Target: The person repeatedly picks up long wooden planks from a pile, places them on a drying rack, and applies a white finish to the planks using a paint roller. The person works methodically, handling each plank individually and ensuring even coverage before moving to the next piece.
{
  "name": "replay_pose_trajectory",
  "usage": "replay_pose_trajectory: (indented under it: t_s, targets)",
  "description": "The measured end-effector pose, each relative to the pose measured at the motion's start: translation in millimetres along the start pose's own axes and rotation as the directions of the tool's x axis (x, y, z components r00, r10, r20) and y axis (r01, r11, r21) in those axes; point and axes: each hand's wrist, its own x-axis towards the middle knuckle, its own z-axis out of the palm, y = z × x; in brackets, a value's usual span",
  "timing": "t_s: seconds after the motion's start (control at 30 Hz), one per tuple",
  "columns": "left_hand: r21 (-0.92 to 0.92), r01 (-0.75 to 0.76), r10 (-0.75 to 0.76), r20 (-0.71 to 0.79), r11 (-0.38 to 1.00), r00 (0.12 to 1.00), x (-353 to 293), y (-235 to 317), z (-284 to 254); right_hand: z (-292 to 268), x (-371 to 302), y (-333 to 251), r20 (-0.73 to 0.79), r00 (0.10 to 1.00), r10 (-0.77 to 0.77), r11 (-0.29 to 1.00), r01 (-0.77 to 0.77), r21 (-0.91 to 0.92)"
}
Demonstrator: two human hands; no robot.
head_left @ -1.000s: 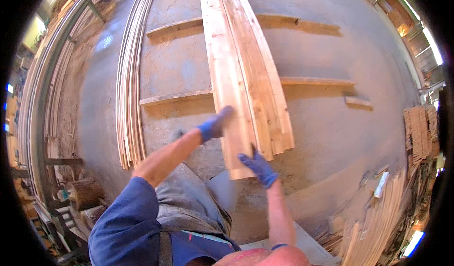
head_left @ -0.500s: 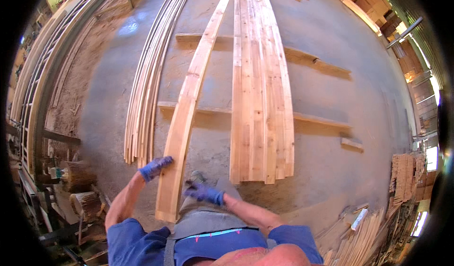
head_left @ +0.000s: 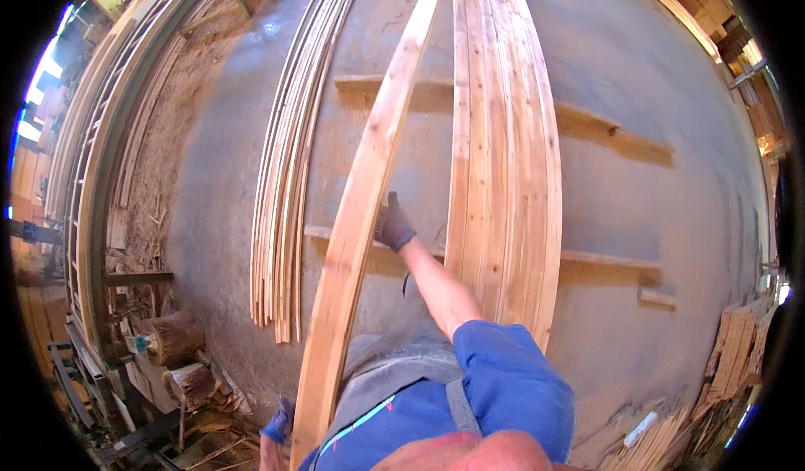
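Observation:
A long pale wooden plank [head_left: 369, 165] slants from beside my body to the far top of the view. My left hand [head_left: 279, 421], in a blue glove, is at the plank's left edge near my body; its fingers are closed around that edge, partly hidden. Farther along, my right hand [head_left: 396, 226] in a dark blue glove reaches to the right edge. Its thumb stands out away from the wood, and the other fingers are partly hidden beside the plank.
Several planks [head_left: 501, 161] lie side by side to the right. Thin wooden strips [head_left: 289, 186] lie bundled at left. Crosswise wooden bearers [head_left: 616, 261] rest on the floor. Logs [head_left: 178, 339] and a metal frame [head_left: 99, 303] stand at far left; stacked wood [head_left: 731, 349] is at right.
My right hand has moved forward from near my body to the plank's right edge. My left hand is now lower in view, and the plank's near end has passed out of sight.

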Motion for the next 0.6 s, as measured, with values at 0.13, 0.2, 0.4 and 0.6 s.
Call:
replay_pose_trajectory:
  t_s: [0.13, 0.2, 0.4, 0.6]
  targets:
    - [-0.058, 0.0, -0.005, -0.089, 0.998, 0.996, -1, 117, 5, 37, 33, -47, -0.003, 0.998, 0.055, 0.834, -0.044, 0.55]
    - [-0.025, -0.12, 0.116, -0.112, 0.992, 0.987, 24, 195, -3, 45, 19, -67, 0.076, 0.958, 0.275, 0.623, -0.238, 0.745]
    - [0.006, -0.586, 0.586, -0.05, 0.81, 0.809, 122, 580, -2, 54, 32, -121, 0.335, 0.864, 0.375, 0.47, -0.489, 0.735]
    - [-0.043, -0.621, 0.622, 0.005, 0.782, 0.783, 172, 752, 8, -21, 131, -114, 0.593, 0.64, 0.489, 0.831, -0.548, -0.094]
